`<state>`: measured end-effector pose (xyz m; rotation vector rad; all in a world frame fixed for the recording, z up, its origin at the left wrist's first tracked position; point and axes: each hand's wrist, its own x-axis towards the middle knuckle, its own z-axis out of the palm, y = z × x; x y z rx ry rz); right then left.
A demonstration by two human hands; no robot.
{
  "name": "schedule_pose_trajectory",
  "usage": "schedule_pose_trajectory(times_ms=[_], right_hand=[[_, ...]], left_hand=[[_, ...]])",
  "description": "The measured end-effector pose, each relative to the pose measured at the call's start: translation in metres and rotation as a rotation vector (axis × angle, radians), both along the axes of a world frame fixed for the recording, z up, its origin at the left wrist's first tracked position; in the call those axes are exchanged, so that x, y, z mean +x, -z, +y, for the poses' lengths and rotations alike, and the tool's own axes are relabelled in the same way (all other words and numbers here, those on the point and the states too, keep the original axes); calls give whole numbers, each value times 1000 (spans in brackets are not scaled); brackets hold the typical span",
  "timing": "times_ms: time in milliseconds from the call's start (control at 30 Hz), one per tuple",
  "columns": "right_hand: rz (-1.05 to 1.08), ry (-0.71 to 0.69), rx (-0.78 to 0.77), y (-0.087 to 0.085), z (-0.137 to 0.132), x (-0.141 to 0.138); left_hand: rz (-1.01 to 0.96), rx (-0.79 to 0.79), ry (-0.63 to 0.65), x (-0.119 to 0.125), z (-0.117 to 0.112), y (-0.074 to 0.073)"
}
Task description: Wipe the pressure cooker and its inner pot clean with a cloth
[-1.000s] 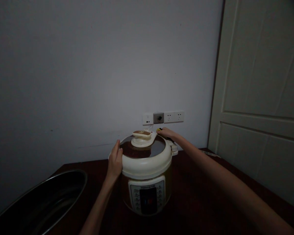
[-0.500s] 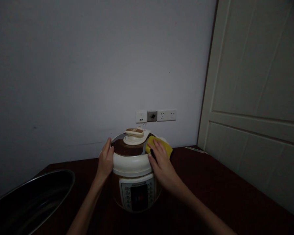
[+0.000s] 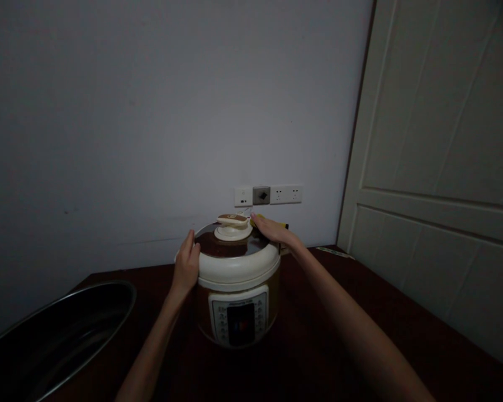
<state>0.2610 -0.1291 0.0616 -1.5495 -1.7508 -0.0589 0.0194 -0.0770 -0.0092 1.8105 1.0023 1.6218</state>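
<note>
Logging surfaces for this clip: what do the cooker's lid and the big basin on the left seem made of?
Cooker lid: the cream rim looks like glossy moulded plastic; its brown top shines like polished metal or glass, hard to tell which. Basin: likely stainless steel, given its thin bright rim and dull reflections.

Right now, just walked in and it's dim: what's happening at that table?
A person steadies a pressure cooker with the left hand against the lid. The right hand presses a yellow cloth onto the far right of the lid. The cooker stands on a dark table, a metal basin at its left.
</note>
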Motion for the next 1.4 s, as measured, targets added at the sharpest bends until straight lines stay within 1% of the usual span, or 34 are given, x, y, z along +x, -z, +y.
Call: schedule_pose_trajectory(times_ms=[67, 133, 200, 267, 333, 400, 467, 533, 600, 633, 700, 733, 800, 867, 933, 967, 1033, 1067, 1167, 1200, 1233, 1267, 1333, 1400], right_hand=[[15, 23, -20, 6, -8, -5], [47, 73, 21, 21, -24, -17], [103, 133, 133, 43, -47, -40], [174, 188, 252, 68, -70, -69], [120, 161, 288, 87, -89, -99], [45, 126, 293, 97, -100, -117], [2, 93, 281, 95, -101, -118], [16, 71, 265, 86, -92, -100], [119, 77, 266, 78, -79, -73], [209, 93, 275, 77, -73, -60], [394, 118, 306, 82, -65, -45], [449, 126, 321, 89, -65, -44], [477, 155, 324, 108, -73, -57], [419, 181, 298, 129, -86, -80], [318, 178, 282, 141, -95, -99], [272, 170, 284, 143, -97, -103], [242, 160, 300, 136, -93, -101], [277, 163, 310, 130, -89, -95], [510, 194, 297, 112, -75, -75], [558, 204, 292, 111, -73, -72], [559, 209, 297, 112, -73, -73], [513, 209, 311, 116, -76, -77], [353, 203, 355, 125, -83, -88], [221, 184, 386, 128, -89, -94]], left_hand=[[-13, 0, 7, 1, 0, 0], [-29, 4, 8, 1, 0, 0], [-36, 14, 7, 1, 1, 0], [-39, 24, 10, 1, 2, 1], [-43, 31, 11, 1, 2, 1], [-48, 36, 6, 1, 3, 1], [-44, 35, -2, 1, 2, 1], [-31, 29, -5, 1, 2, 1], [-14, 26, -5, 1, 1, 0], [-10, 26, -4, 1, 0, 0], [-18, 33, 1, 1, 0, 0], [-26, 38, 2, 1, 0, 0], [-40, 46, -1, 1, 1, 0], [-41, 51, -7, 2, 2, 0], [-31, 53, -16, 2, 2, 0], [-20, 53, -21, 2, 1, 0], [12, 47, -28, 2, 0, -2], [29, 43, -31, 2, -1, -2], [68, 29, -41, 1, -5, -5], [78, 28, -45, 1, -6, -5], [87, 28, -48, 1, -6, -6], [91, 30, -51, 1, -7, -6], [89, 33, -49, 1, -6, -5], [79, 33, -46, 1, -5, -5]])
